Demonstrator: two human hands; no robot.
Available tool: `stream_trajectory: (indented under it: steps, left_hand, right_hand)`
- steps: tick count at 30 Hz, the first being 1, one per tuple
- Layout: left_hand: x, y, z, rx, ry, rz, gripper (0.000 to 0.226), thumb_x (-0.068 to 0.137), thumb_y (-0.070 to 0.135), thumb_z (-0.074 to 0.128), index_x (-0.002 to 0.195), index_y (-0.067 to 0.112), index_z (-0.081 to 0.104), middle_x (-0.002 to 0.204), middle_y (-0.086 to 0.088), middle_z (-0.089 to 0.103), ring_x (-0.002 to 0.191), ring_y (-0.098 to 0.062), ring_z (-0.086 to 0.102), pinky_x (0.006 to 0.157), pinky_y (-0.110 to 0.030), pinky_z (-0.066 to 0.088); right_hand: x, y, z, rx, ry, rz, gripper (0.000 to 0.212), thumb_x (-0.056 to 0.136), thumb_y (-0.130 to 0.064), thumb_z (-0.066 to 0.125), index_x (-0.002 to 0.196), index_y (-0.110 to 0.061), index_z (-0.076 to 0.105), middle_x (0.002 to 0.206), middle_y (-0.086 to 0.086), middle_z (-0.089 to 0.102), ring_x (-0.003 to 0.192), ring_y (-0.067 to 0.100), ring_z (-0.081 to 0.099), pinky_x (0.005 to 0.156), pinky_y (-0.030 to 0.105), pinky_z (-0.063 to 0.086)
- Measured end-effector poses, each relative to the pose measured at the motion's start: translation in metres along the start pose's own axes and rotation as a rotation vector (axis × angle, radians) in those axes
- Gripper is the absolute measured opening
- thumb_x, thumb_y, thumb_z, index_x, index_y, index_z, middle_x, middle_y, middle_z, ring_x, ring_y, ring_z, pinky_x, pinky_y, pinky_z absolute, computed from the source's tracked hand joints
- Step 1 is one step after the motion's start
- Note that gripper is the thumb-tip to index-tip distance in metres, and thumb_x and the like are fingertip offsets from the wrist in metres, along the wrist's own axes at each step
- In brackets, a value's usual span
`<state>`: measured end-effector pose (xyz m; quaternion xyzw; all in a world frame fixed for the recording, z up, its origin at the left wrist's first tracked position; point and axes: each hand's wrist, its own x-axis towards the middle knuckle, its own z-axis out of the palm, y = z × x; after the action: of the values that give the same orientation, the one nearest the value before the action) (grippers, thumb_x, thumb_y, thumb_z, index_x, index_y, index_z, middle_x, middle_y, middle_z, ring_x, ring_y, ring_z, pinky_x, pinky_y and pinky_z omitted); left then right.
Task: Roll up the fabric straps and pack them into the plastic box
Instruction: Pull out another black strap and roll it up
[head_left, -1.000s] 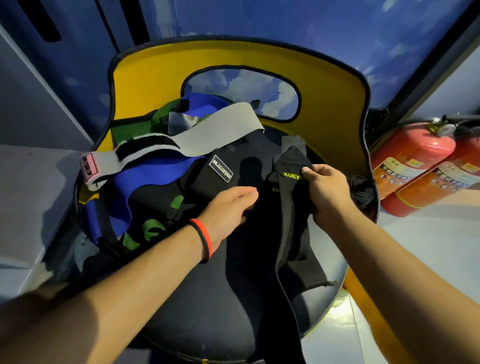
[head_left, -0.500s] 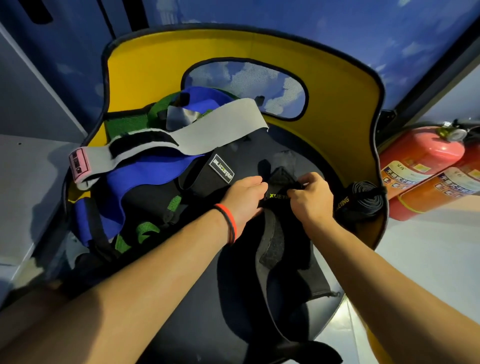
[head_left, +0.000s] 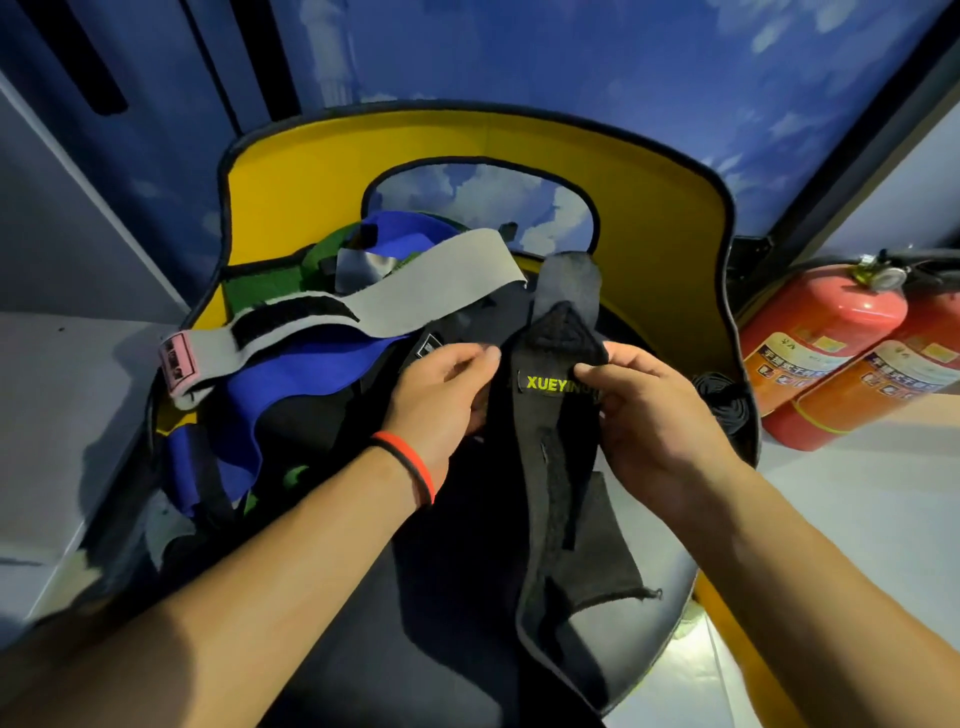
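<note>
The black strap hung between both hands, labelled end uppermost; the right hand pinched its right edge, the left hand its left edge; rolling well probably meant squaring that end, turning it tightly, keeping edges aligned downward.

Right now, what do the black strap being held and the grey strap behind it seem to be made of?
Black strap: probably soft matte neoprene-like or elastic fabric; it hangs limp, with stitched edges and a fuzzy fastening strip. Grey strap: likely smooth matte stretch fabric, bearing a black fuzzy patch and a pink end label.
</note>
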<state>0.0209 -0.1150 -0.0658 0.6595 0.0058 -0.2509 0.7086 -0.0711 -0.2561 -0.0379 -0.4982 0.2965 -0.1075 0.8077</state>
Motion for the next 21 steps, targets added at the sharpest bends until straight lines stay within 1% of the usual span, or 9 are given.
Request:
stream_trajectory:
  steps: [2, 4, 6, 8, 12, 15, 17, 20, 21]
  left_hand:
    - [-0.006, 0.006, -0.003, -0.026, -0.044, 0.062, 0.010, 0.095, 0.018, 0.068, 0.101, 0.018, 0.076, 0.107, -0.008, 0.076, 0.109, -0.026, 0.070, 0.099, -0.041, 0.053]
    - [-0.011, 0.008, -0.007, -0.052, -0.029, 0.118, 0.011, 0.093, 0.014, 0.069, 0.098, 0.018, 0.078, 0.103, -0.006, 0.077, 0.102, -0.021, 0.071, 0.099, -0.041, 0.052]
    - [-0.016, 0.008, -0.011, -0.074, 0.006, 0.137, 0.009, 0.091, 0.016, 0.072, 0.096, 0.017, 0.080, 0.102, -0.006, 0.078, 0.103, -0.022, 0.071, 0.101, -0.044, 0.052]
    - [-0.019, 0.009, -0.014, -0.110, 0.041, 0.134, 0.011, 0.088, 0.021, 0.075, 0.097, 0.017, 0.080, 0.104, -0.006, 0.077, 0.106, -0.025, 0.071, 0.098, -0.046, 0.054]
    - [-0.024, 0.015, -0.008, -0.186, 0.039, 0.109, 0.011, 0.092, 0.016, 0.070, 0.099, 0.016, 0.078, 0.103, -0.008, 0.078, 0.105, -0.025, 0.072, 0.089, -0.038, 0.058]
    - [-0.030, 0.016, 0.000, -0.230, 0.007, 0.101, 0.016, 0.093, 0.011, 0.067, 0.106, 0.009, 0.076, 0.103, -0.010, 0.077, 0.101, -0.022, 0.074, 0.084, -0.030, 0.059]
    - [-0.030, 0.015, 0.004, -0.251, 0.009, 0.087, 0.018, 0.093, 0.011, 0.067, 0.109, 0.006, 0.075, 0.103, -0.010, 0.077, 0.100, -0.022, 0.074, 0.084, -0.029, 0.058]
    - [-0.031, 0.013, 0.007, -0.261, -0.004, 0.082, 0.019, 0.092, 0.011, 0.068, 0.108, 0.004, 0.075, 0.102, -0.012, 0.077, 0.100, -0.023, 0.074, 0.087, -0.031, 0.059]
    - [-0.032, 0.013, 0.008, -0.254, -0.007, 0.085, 0.018, 0.092, 0.011, 0.068, 0.108, 0.004, 0.075, 0.102, -0.012, 0.077, 0.100, -0.024, 0.074, 0.087, -0.032, 0.059]
  right_hand:
    - [-0.010, -0.003, 0.004, 0.018, -0.025, -0.002, 0.021, 0.090, 0.002, 0.061, 0.109, -0.006, 0.067, 0.095, 0.014, 0.070, 0.080, 0.023, 0.064, 0.067, 0.032, 0.052]
    - [-0.017, -0.003, 0.008, 0.018, -0.021, -0.027, 0.010, 0.092, -0.003, 0.063, 0.100, -0.008, 0.068, 0.089, 0.010, 0.071, 0.075, 0.019, 0.065, 0.065, 0.030, 0.051]
    - [-0.021, -0.004, 0.014, 0.016, -0.026, -0.067, 0.002, 0.092, -0.012, 0.067, 0.092, -0.010, 0.067, 0.086, 0.006, 0.070, 0.073, 0.015, 0.066, 0.062, 0.026, 0.053]
    - [-0.023, -0.002, 0.020, 0.041, -0.021, -0.101, 0.008, 0.093, -0.017, 0.068, 0.091, -0.010, 0.067, 0.090, 0.007, 0.070, 0.076, 0.015, 0.067, 0.063, 0.025, 0.054]
    - [-0.019, 0.005, 0.028, 0.089, 0.023, -0.127, 0.008, 0.095, -0.018, 0.067, 0.088, -0.013, 0.067, 0.095, 0.010, 0.071, 0.083, 0.019, 0.067, 0.071, 0.029, 0.053]
    - [-0.015, 0.011, 0.029, 0.094, 0.072, -0.141, 0.008, 0.096, -0.020, 0.066, 0.094, -0.012, 0.064, 0.097, 0.011, 0.070, 0.085, 0.020, 0.067, 0.072, 0.031, 0.053]
    - [-0.012, 0.014, 0.029, 0.100, 0.116, -0.151, 0.009, 0.097, -0.020, 0.066, 0.095, -0.012, 0.063, 0.095, 0.008, 0.070, 0.083, 0.019, 0.067, 0.073, 0.032, 0.054]
    - [-0.009, 0.018, 0.030, 0.062, 0.187, -0.183, 0.011, 0.098, -0.022, 0.067, 0.093, -0.013, 0.064, 0.094, 0.008, 0.070, 0.086, 0.020, 0.066, 0.082, 0.038, 0.053]
    - [-0.008, 0.018, 0.030, 0.049, 0.207, -0.185, 0.014, 0.097, -0.024, 0.068, 0.091, -0.013, 0.064, 0.092, 0.007, 0.070, 0.086, 0.020, 0.066, 0.082, 0.038, 0.053]
